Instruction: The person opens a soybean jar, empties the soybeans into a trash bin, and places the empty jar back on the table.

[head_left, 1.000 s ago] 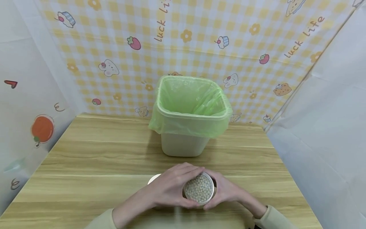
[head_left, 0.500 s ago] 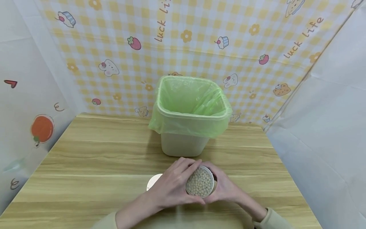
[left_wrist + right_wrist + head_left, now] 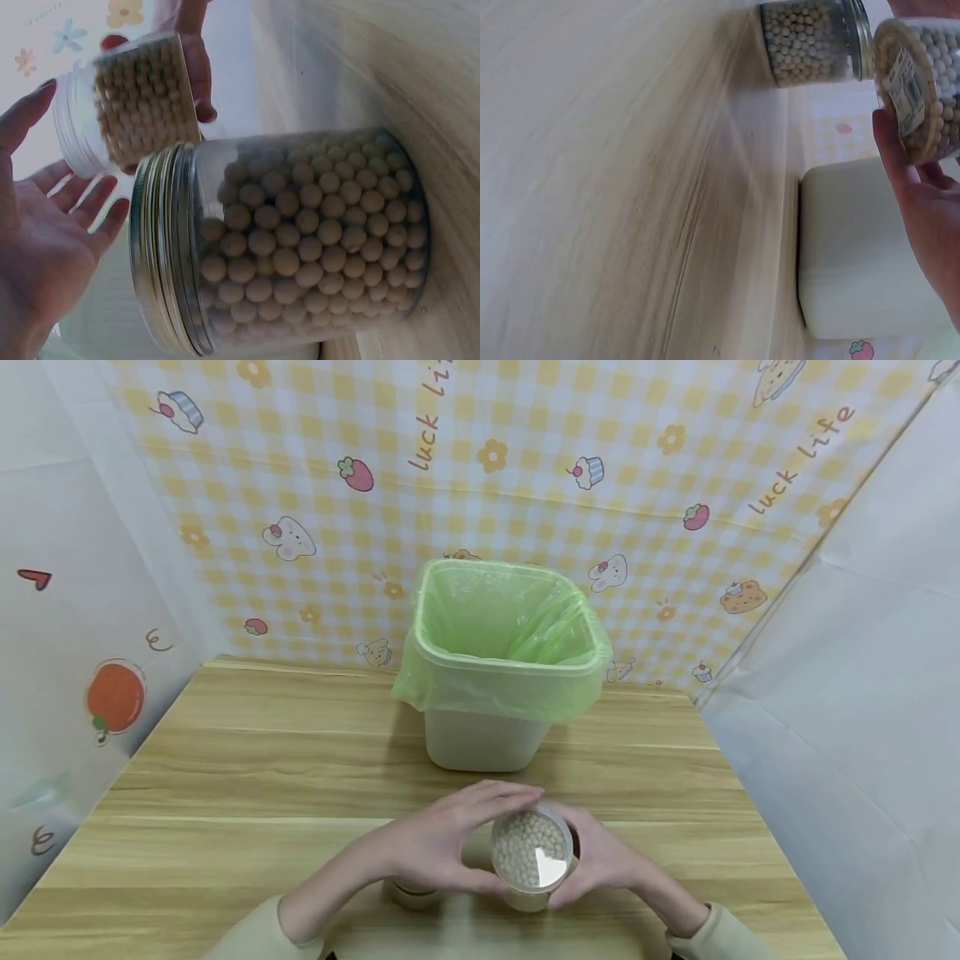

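A lidless clear jar of pale round beans (image 3: 530,853) is held up off the wooden table (image 3: 225,777). My right hand (image 3: 602,858) grips it from the right, fingers curled round its side. My left hand (image 3: 442,845) is beside it on the left with straight fingers; the left wrist view shows its open palm (image 3: 45,255) a little apart from the open jar (image 3: 139,105). A second bean jar (image 3: 300,240) with a metal lid stands on the table under my left wrist, and only its lower part (image 3: 415,893) shows in the head view.
A beige bin lined with a green bag (image 3: 502,652) stands open at the back middle of the table, just beyond the hands. Patterned sheets wall in the back and both sides. The right wrist view shows the bin's side (image 3: 862,247) and the lidded jar (image 3: 814,41).
The open jar has risen off the table and edged toward the bin. My left hand has loosened from it and spread flat. The lidded jar now sits under my left wrist.
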Available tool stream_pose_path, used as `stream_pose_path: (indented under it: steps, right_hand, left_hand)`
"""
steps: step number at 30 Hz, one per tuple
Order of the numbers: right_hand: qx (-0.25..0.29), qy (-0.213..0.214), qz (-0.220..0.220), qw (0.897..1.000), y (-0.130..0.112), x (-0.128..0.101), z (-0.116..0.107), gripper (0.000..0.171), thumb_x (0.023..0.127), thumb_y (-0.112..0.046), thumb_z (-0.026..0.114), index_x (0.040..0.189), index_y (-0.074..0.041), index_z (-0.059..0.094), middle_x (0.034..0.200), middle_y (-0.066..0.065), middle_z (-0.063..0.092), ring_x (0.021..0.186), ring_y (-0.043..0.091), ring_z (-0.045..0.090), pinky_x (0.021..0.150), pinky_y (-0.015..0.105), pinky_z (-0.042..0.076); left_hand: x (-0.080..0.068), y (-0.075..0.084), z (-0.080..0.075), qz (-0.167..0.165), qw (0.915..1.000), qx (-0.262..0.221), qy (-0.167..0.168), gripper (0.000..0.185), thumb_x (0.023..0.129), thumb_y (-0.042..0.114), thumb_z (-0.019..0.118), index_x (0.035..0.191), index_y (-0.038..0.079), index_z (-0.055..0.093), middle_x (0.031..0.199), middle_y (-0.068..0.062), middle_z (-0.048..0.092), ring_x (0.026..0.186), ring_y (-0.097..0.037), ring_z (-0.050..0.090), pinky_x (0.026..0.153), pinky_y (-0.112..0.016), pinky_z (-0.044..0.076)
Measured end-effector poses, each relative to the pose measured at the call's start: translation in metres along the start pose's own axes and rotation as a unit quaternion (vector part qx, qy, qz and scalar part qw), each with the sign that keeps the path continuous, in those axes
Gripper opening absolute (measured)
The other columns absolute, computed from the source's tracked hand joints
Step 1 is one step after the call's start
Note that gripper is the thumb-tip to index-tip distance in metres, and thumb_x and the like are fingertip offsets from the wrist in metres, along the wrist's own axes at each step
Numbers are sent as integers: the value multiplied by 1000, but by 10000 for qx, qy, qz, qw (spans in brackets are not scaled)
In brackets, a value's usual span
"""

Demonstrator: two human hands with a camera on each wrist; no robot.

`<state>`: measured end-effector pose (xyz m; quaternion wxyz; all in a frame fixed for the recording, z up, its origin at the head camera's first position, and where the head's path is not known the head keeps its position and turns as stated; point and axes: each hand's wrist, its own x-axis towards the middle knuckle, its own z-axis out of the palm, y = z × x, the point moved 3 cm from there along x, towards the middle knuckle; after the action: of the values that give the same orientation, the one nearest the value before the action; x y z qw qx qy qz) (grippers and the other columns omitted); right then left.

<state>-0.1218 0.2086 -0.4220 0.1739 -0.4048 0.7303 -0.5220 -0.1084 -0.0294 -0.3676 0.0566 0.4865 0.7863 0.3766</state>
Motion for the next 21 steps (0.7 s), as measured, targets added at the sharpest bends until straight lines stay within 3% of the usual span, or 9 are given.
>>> stream_pose_path:
  steps: [5,10,16,21]
  right_hand:
    - [239,-369,47,9990,-3,2,3,92,67,-12,92,147,-5,47,138,20,62,124,15,63,107,37,53]
    - [237,-249,24,9994,-6,3,6,91,68,-10,93,146,-5,46,137,21,62,123,15,63,105,37,55]
    - [-387,337,-129,9986,-7,6,9,101,69,-21,96,152,-10,40,143,15,57,126,17,60,102,37,56]
    - [-760,914,55,9929,-7,7,12,103,65,-22,97,151,-15,40,142,11,56,123,15,60,99,36,56]
  left_hand:
    - [0,-2,-2,128,9989,-373,-241,83,89,37,80,159,22,38,162,8,42,150,-16,40,120,-45,41]
    - [3,-1,2,279,9990,-337,-132,87,85,38,83,158,21,40,160,9,44,147,-14,42,118,-40,43]
    - [7,0,9,199,9983,256,478,92,81,45,85,157,21,42,153,8,46,141,-12,46,114,-39,47]
    - [7,2,14,64,9887,977,1131,94,78,54,85,156,23,44,145,6,49,130,-11,51,107,-37,51]
